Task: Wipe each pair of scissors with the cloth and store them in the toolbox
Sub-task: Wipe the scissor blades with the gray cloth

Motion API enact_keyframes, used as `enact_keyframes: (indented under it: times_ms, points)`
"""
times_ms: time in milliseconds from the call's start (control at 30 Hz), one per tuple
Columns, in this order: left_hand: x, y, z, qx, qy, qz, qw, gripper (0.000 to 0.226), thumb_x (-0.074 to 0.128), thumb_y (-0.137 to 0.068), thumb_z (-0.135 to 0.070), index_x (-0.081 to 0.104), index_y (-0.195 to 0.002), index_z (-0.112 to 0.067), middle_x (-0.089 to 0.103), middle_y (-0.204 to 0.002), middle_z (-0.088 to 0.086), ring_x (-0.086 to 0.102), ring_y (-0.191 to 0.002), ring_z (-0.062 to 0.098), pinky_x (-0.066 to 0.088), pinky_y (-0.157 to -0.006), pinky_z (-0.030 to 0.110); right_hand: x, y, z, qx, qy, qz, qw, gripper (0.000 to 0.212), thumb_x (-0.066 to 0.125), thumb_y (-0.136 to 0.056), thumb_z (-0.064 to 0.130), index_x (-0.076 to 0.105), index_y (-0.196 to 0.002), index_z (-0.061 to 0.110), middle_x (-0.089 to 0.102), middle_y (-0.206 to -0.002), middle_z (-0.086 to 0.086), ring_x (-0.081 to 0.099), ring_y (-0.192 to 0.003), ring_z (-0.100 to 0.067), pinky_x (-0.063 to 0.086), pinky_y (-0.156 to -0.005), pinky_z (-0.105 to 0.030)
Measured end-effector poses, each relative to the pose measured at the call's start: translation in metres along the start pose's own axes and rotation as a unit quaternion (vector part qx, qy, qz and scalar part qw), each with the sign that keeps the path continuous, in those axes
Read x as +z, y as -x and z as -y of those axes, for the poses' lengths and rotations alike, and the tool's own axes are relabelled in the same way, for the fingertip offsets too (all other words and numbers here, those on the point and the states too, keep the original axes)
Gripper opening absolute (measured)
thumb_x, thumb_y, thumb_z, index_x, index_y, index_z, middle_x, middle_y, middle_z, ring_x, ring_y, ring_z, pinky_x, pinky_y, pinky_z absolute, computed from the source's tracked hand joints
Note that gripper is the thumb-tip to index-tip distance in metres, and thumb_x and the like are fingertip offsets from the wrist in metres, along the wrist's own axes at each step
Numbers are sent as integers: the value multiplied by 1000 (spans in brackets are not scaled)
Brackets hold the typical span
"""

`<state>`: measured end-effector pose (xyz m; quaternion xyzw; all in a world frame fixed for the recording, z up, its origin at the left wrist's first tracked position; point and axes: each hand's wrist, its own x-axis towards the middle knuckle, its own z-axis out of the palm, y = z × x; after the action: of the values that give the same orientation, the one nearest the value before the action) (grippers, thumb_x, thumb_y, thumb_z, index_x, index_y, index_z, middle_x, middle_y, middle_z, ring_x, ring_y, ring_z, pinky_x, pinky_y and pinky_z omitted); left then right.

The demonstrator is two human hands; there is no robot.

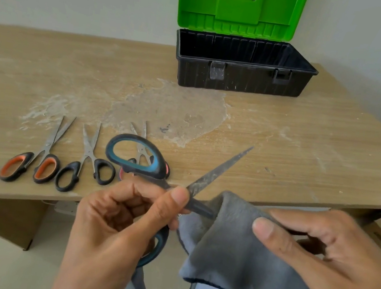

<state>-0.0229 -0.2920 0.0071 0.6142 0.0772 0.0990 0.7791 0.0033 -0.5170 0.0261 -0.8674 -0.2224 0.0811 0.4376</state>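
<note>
At lower centre the left hand (121,221) grips open blue-handled scissors (217,171), whose lower blade vanishes into the grey cloth (229,251) pinched by the right hand (328,263).

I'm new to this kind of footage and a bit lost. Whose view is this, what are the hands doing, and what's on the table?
There is no machine: a person wears a camera on the head, so you look down at their hands. The left hand grips blue-handled scissors, opened; the right hand holds a grey cloth over one blade. On the table lie three more pairs: an orange-handled pair, a black-handled pair and a partly hidden red-handled pair, and an open toolbox with a green lid.
</note>
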Motion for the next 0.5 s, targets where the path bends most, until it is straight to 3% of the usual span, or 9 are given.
enact_keyframes:
  times_ms: [133,233,333,433,500]
  points:
    - [9,2,5,-32,27,9,999,32,82,-50,-41,72,-58,-12,64,-53,11,40,-35,7,27,-37,11,5,2,7,-3,2,-7,1000,57,46,-98,74,63,-68,29,39,-57,4,42,-47,-14,34,-50,-26]
    - [15,2,8,-62,59,0,996,32,83,-50,-38,69,-57,-10,62,-53,12,39,-33,7,25,-35,10,17,-1,8,-1,-33,4,999,55,46,-97,71,73,-78,26,38,-56,11,38,-51,1,28,-52,-13]
    - [14,3,6,-95,65,-14,993,29,95,-51,-22,69,-55,-11,60,-54,11,33,-33,7,19,-35,11,22,-4,0,10,-39,9,999,67,52,-94,69,63,-74,6,35,-59,8,36,-53,-1,28,-53,-14]
    - [11,2,2,-119,87,-38,988,20,82,-48,-26,68,-51,-12,60,-51,7,31,-30,6,17,-34,12,21,-3,-5,20,-27,-16,999,63,57,-91,70,46,-60,16,30,-57,8,32,-52,-4,26,-51,-15]
    - [10,2,2,-127,96,-50,986,19,77,-49,-30,68,-50,-13,61,-52,7,32,-29,6,19,-33,11,20,-2,-5,32,-27,-26,999,62,58,-90,71,46,-58,20,29,-56,7,31,-50,-12,26,-50,-19]
